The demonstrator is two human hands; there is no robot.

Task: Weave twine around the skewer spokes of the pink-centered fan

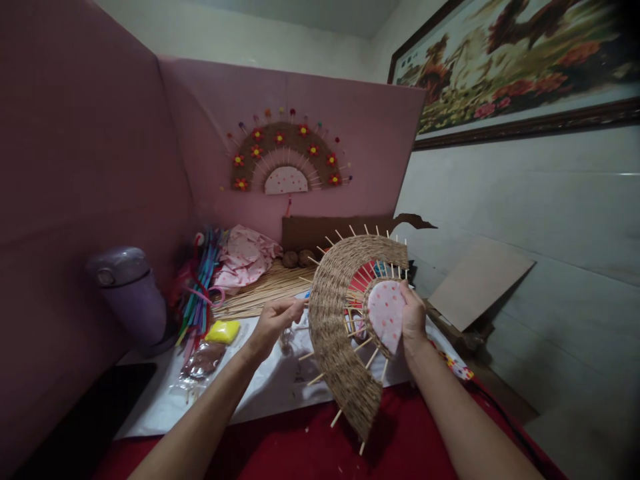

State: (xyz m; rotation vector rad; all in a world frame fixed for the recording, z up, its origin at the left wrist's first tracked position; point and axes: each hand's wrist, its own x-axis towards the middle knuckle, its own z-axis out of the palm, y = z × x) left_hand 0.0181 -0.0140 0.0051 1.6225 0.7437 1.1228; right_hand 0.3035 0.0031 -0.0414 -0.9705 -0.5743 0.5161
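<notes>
A half-round woven fan point(330, 300) of brown twine on thin wooden sticks is held up over the table, tilted so its arc faces left. My right hand point(415, 317) grips its straight side, the thumb lying on the white, red-dotted fabric half-circle point(385, 308). At the outer rim, my left hand point(276, 325) has its thumb and forefinger pinched together at the end of a stick; the fingertips partly hide that end. Stick ends jut out all along the woven band. Behind the fan, part of the table is hidden.
A finished fan with red flowers point(280, 138) hangs on the pink board point(200, 100). Left on the table are a purple bottle point(130, 293), colourful pipe cleaners point(200, 287), dotted cloth point(247, 253), loose sticks point(260, 290) and a yellow packet point(223, 331). Cardboard point(483, 283) leans at right.
</notes>
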